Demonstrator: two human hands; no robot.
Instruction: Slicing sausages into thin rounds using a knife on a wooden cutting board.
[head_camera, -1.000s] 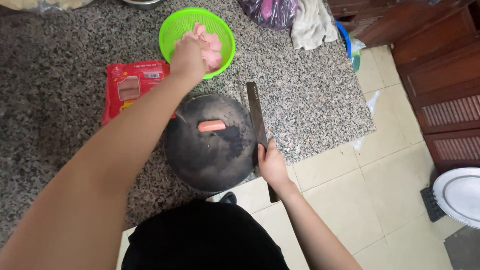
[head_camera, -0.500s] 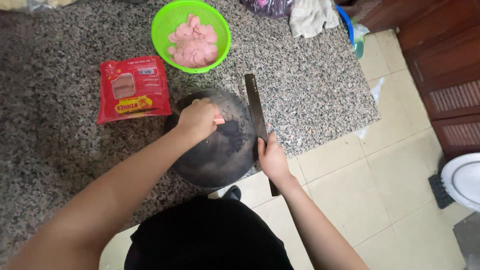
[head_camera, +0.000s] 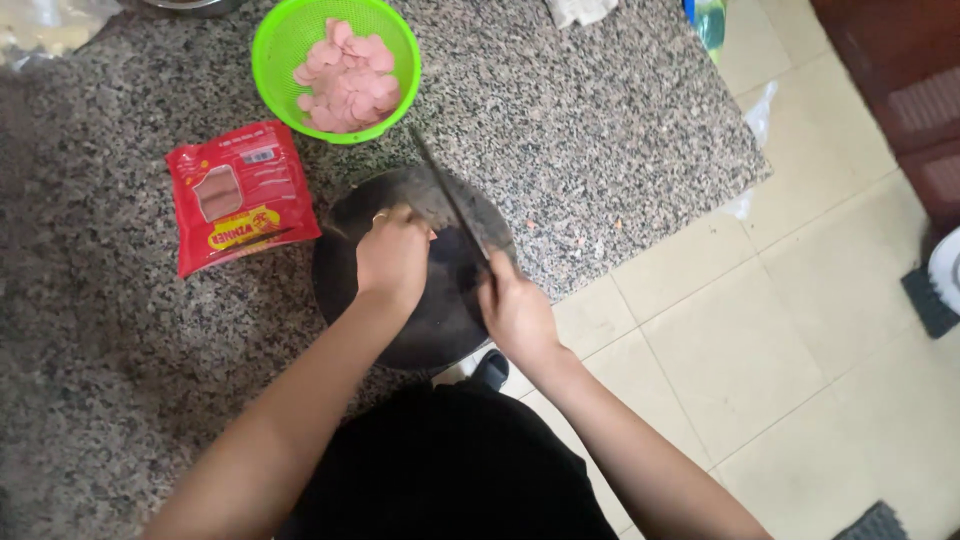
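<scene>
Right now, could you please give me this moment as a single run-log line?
left hand: pressed down on round dark board | right hand: grips knife, blade over board | green colander: pink slices | red packet: beside board

Bright green colander (head_camera: 290, 40), pale pink slices (head_camera: 345, 78), red packet (head_camera: 240, 195), dark round board (head_camera: 440, 310), speckled grey countertop (head_camera: 600, 120)

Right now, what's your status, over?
Left hand pressing down on round dark chopping board. Right hand gripping long dark knife. Nothing in the way.
</scene>
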